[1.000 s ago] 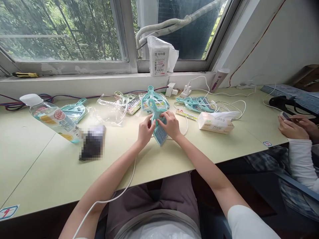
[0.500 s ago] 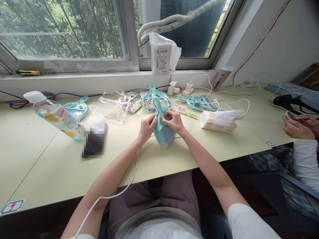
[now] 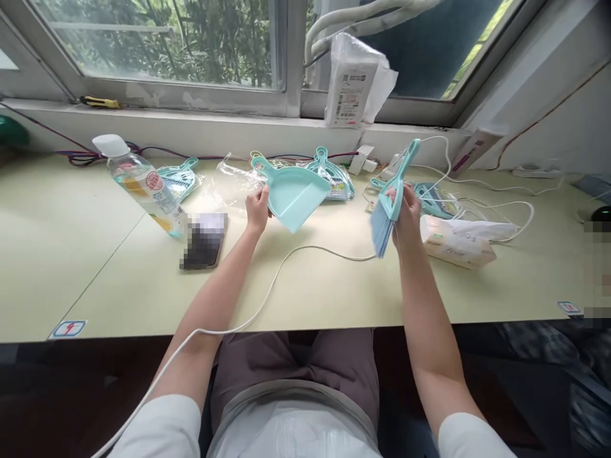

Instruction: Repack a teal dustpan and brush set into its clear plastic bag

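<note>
My left hand grips the rim of a small teal dustpan, held a little above the pale green table. My right hand holds a matching teal mini brush upright, handle tilted up to the right, blue bristles hanging down. Dustpan and brush are apart, about a hand's width between them. More teal dustpan sets in clear bags lie behind them near the sill.
A plastic bottle and a phone lie left of my left hand. A tissue pack sits right of my right hand, with white cables behind it. One white cable crosses the table toward me. A white package stands on the sill.
The brush and dustpan, held together in both hands before, have come apart: the left hand carried the dustpan left, the right hand lifted the brush to the right. The camera turned slightly.
</note>
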A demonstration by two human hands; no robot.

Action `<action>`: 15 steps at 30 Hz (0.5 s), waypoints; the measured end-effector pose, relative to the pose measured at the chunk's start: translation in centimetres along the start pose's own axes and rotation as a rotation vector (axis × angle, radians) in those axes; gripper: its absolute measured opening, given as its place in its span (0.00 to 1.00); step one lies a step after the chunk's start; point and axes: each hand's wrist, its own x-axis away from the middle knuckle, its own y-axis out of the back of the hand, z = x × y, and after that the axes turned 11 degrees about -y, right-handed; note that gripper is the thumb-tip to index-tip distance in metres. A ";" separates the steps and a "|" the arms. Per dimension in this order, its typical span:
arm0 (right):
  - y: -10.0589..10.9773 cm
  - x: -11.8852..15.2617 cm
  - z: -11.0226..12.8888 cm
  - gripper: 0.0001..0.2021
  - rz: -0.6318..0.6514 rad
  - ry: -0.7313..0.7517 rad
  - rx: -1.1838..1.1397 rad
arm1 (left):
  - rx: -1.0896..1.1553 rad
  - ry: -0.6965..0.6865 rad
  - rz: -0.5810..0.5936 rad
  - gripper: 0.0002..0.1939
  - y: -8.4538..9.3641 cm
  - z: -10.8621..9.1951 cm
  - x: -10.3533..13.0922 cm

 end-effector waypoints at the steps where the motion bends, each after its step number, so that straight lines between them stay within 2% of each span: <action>1: 0.4 -0.3 -0.6 0.15 -0.043 -0.004 0.086 | 0.000 0.007 0.000 0.23 0.3 0.2 -0.2; 3: 0.5 -0.4 -1.5 0.14 -0.079 -0.021 0.296 | 0.004 0.041 0.030 0.22 0.2 0.5 -0.1; 5: 0.0 0.1 -2.0 0.13 -0.039 -0.039 0.515 | 0.008 0.067 0.108 0.21 -0.3 0.7 0.4; 7: -0.7 0.8 -2.1 0.13 0.038 -0.052 0.676 | 0.011 0.062 0.235 0.20 -0.8 0.9 0.9; 11: -1.9 1.8 -1.7 0.12 0.167 -0.069 0.857 | 0.013 0.025 0.509 0.18 -1.1 1.2 1.1; 15: -2.2 2.2 -2.0 0.13 0.221 -0.108 0.930 | -0.180 -0.096 0.649 0.20 -0.6 1.3 1.1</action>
